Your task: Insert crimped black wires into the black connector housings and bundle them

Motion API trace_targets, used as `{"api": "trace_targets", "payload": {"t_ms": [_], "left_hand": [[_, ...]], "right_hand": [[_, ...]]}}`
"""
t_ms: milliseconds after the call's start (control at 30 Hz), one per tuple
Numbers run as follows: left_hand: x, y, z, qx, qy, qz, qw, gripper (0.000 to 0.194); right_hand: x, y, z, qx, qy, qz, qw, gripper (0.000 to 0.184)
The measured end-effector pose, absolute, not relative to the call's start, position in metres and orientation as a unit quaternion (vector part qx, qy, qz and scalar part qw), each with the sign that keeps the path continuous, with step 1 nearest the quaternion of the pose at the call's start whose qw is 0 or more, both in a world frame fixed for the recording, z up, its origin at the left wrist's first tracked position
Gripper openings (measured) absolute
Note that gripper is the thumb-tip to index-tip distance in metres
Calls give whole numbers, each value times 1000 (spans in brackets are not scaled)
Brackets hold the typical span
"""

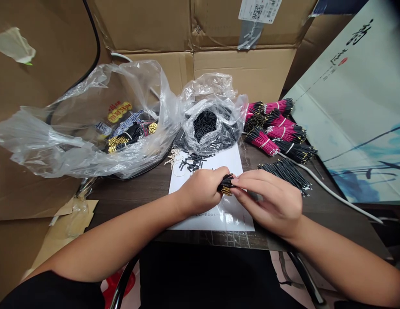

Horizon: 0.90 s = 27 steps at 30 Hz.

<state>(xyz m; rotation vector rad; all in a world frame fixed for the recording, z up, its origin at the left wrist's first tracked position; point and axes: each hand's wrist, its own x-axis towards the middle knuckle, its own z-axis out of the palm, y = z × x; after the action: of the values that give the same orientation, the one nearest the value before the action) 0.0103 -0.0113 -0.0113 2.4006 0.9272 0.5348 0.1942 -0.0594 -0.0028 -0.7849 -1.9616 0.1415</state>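
Observation:
My left hand (201,189) is closed in a fist around a small bundle of black wires with gold tips (226,185), held over a white sheet of paper (233,161). My right hand (272,199) meets it from the right, fingers pinched at the bundle's end. A few loose short black tubes (191,162) lie on the paper just beyond my hands. A clear bag full of the same black tubes (206,124) stands open behind them.
A large clear plastic bag (90,124) holding gold-tipped wire bundles lies at the left. Pink and black wire bundles (277,126) and loose black wires (286,171) lie at the right beside a white cable (335,191). Cardboard boxes (245,68) wall the back and left.

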Motion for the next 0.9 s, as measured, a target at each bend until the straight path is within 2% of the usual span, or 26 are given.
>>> {"api": "trace_targets", "payload": {"t_ms": [300, 533, 767, 900], "left_hand": [[12, -13, -11, 873, 359, 164, 286, 8], [11, -12, -13, 870, 337, 186, 309, 6], [15, -11, -8, 802, 263, 232, 483, 15], [18, -15, -6, 742, 232, 205, 595, 21]], "right_hand": [[194, -59, -6, -332, -789, 59, 514, 30], [195, -58, -2, -313, -821, 13, 478, 27], [197, -55, -3, -297, -827, -56, 474, 38], [199, -54, -5, -286, -845, -75, 446, 46]]}}
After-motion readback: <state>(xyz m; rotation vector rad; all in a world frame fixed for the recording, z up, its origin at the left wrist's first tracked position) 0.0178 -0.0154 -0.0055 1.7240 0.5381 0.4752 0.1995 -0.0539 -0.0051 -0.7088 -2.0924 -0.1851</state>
